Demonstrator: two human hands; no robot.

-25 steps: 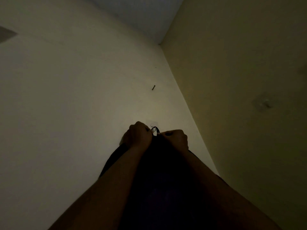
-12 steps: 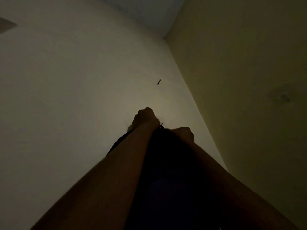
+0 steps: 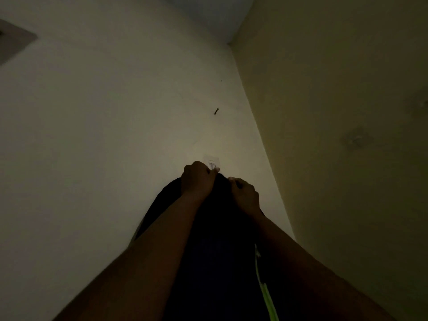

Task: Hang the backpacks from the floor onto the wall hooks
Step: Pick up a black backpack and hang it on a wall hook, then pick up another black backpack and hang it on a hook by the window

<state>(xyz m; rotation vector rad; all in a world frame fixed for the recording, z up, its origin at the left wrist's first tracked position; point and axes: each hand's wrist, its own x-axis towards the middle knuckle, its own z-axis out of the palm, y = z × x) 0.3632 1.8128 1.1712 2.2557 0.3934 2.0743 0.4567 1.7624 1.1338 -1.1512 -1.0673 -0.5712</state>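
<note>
A dim corner is seen from the head view, with a pale smooth wall [image 3: 115,158] bearing a small dark nail [image 3: 216,111] and a clear square plastic hook [image 3: 211,162]. A dark fabric backpack [image 3: 220,239] with a bright green stripe [image 3: 264,286] is held against the wall, its long axis upright and its top just below the hook. Its top edge is gripped by the curled left hand [image 3: 198,180] and right hand [image 3: 244,194].

place: dim home room corner | evidence: plain painted walls [image 3: 115,135], adhesive hook [image 3: 211,162], nail [image 3: 216,111]
</note>
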